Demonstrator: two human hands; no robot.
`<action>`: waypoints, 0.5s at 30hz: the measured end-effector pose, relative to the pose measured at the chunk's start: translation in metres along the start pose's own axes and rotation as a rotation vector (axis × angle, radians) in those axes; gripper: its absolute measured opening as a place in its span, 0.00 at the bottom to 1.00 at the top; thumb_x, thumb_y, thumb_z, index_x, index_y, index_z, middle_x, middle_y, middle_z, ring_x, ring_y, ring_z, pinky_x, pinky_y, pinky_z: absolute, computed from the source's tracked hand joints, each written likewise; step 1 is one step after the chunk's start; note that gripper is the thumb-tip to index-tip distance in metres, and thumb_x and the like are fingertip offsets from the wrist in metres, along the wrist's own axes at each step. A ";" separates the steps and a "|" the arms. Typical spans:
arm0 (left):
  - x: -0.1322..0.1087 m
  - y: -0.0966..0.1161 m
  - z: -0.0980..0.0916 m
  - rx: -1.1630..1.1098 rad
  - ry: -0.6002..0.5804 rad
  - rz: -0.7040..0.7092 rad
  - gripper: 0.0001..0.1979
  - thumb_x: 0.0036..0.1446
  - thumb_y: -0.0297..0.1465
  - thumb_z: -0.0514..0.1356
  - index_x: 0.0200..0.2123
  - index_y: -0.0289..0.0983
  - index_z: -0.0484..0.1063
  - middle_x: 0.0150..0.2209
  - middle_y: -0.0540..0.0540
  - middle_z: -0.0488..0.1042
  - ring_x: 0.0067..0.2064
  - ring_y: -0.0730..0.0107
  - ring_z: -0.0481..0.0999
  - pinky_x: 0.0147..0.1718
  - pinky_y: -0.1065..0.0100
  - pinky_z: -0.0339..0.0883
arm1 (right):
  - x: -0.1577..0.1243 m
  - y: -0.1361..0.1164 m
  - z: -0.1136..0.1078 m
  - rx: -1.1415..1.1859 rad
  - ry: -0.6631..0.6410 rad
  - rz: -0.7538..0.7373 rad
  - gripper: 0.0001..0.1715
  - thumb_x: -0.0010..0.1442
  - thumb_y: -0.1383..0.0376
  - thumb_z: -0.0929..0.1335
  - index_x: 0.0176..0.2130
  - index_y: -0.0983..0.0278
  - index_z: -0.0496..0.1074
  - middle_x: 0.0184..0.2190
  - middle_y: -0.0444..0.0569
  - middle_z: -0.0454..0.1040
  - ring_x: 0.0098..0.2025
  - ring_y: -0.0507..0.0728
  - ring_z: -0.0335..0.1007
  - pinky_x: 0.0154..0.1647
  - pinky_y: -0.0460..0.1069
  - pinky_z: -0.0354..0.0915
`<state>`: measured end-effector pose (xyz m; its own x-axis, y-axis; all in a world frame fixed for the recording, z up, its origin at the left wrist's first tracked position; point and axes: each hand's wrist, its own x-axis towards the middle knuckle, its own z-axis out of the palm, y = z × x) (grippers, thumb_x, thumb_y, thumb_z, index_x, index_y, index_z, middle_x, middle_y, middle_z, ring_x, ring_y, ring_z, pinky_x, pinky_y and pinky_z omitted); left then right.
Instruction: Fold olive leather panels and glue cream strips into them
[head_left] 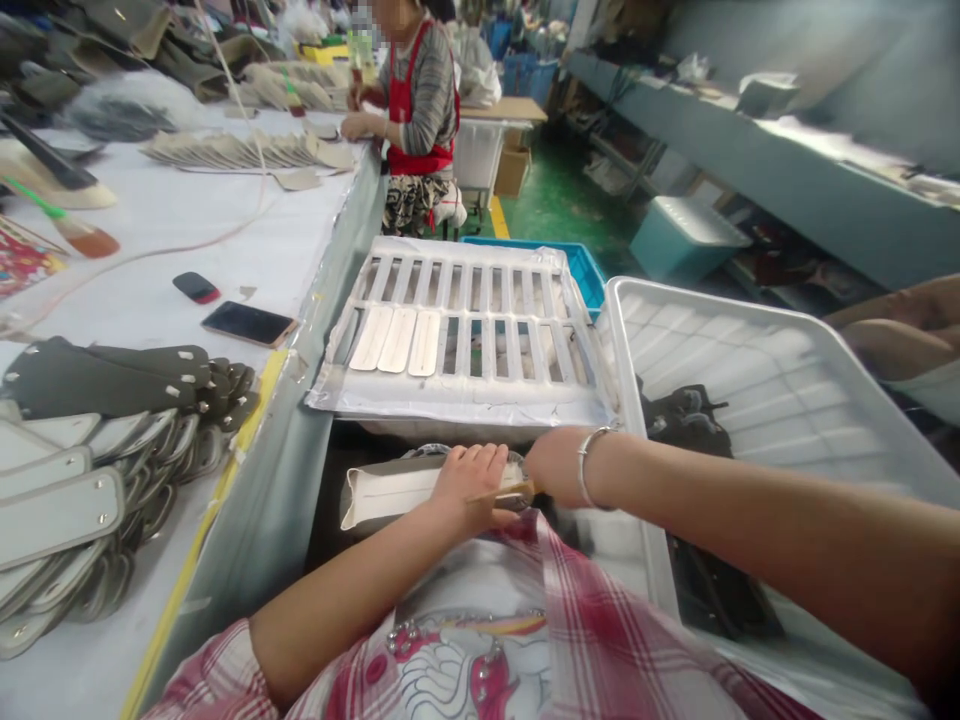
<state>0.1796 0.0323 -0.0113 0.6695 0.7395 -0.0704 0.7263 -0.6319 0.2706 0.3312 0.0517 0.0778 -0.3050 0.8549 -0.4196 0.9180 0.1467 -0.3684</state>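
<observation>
My left hand (469,485) lies on a long pale grey leather strap piece (390,492) held over my lap, fingers curled over its right end. My right hand (555,465), with a bracelet at the wrist, is closed on a thin wooden-handled brush (510,492) that touches the strap end beside my left fingers. Just beyond stands a white slotted rack (465,395) with three pale strap pieces (397,340) laid in its left slots.
Stacks of grey and dark strap pieces (90,470) lie on the white table at left, with a phone (247,323) and a small dark case (196,287). A white plastic tray (780,390) with dark parts sits at right. A person in a red apron (420,110) works farther along the table.
</observation>
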 end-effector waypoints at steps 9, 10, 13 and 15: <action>-0.008 -0.004 -0.004 0.025 0.017 0.017 0.46 0.43 0.56 0.59 0.59 0.33 0.55 0.56 0.38 0.64 0.54 0.56 0.63 0.51 0.59 0.56 | -0.066 0.031 0.007 0.394 0.128 0.093 0.13 0.54 0.56 0.63 0.28 0.62 0.70 0.15 0.41 0.61 0.17 0.49 0.55 0.21 0.47 0.56; -0.008 -0.004 -0.004 0.035 0.015 0.017 0.46 0.43 0.56 0.59 0.59 0.33 0.54 0.56 0.37 0.63 0.54 0.55 0.63 0.51 0.59 0.55 | -0.068 0.028 0.014 0.609 0.231 0.103 0.15 0.54 0.54 0.63 0.30 0.63 0.69 0.16 0.40 0.61 0.18 0.50 0.56 0.22 0.47 0.57; -0.008 -0.003 -0.002 0.039 0.017 0.010 0.46 0.43 0.56 0.59 0.60 0.34 0.53 0.56 0.36 0.63 0.54 0.54 0.63 0.51 0.58 0.55 | -0.054 0.011 0.043 1.180 0.586 0.099 0.16 0.52 0.53 0.66 0.26 0.62 0.61 0.19 0.40 0.58 0.22 0.51 0.58 0.27 0.49 0.62; -0.008 -0.003 -0.002 0.031 0.020 0.006 0.46 0.43 0.55 0.60 0.60 0.34 0.53 0.56 0.36 0.63 0.54 0.54 0.64 0.51 0.57 0.55 | -0.034 0.001 0.063 1.410 0.779 0.115 0.16 0.52 0.54 0.67 0.26 0.61 0.58 0.21 0.39 0.57 0.21 0.49 0.56 0.26 0.47 0.62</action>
<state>0.1719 0.0281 -0.0099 0.6709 0.7399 -0.0499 0.7269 -0.6429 0.2414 0.3261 -0.0086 0.0394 0.3457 0.9249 -0.1580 -0.1601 -0.1078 -0.9812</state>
